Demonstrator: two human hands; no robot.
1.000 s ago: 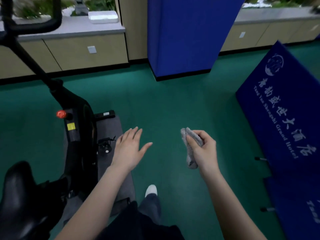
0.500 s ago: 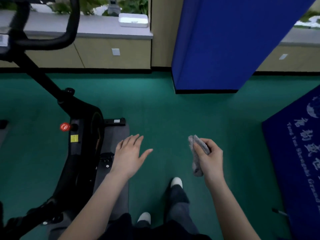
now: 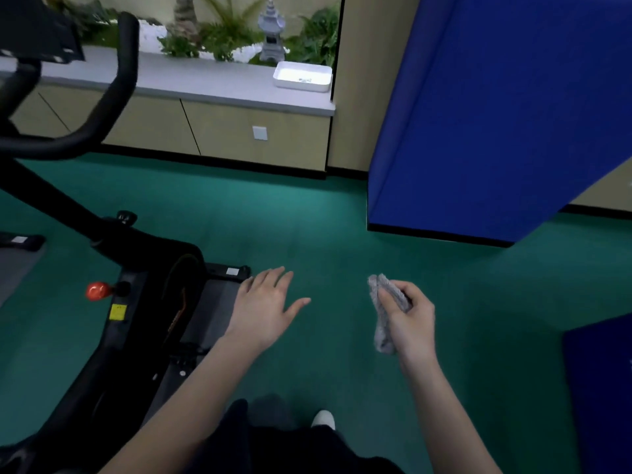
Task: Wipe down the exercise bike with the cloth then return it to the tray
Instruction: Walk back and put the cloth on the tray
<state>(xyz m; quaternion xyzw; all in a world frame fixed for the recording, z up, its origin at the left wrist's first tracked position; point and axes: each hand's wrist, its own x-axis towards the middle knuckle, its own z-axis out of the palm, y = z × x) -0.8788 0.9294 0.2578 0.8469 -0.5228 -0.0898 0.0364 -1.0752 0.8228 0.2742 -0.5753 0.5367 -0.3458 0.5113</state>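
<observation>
The black exercise bike (image 3: 143,302) is filling the left side of the frame. Its curved handlebar (image 3: 113,107) is arching through the upper left, and its body is running down toward the lower left corner. A red knob (image 3: 97,290) and a yellow sticker (image 3: 118,312) are showing on its side. The bike is standing on a grey mat (image 3: 212,309), which is lying on the green floor (image 3: 325,227).

Just right of the mat, near the centre, the left hand (image 3: 263,309) is hovering palm down, fingers straight and spread, holding nothing. Above it, in the upper middle, the white tray (image 3: 301,85) is sitting at the right end of a grey counter (image 3: 205,83), below a small stone lantern (image 3: 271,35) among plants. Something small seems to be lying in the tray, though the view is too soft to say what.

Right of centre, the right hand (image 3: 410,319) is gripping the grey cloth (image 3: 384,316) (bunched into a folded strip), the thumb pressing it against curled fingers. The cloth's ends are sticking out above and below the grip, and it is hanging well apart from both bike and tray.

A white shoe (image 3: 323,419) is peeking out at the bottom centre. A tall blue panel (image 3: 496,114) is standing across the upper right.
</observation>
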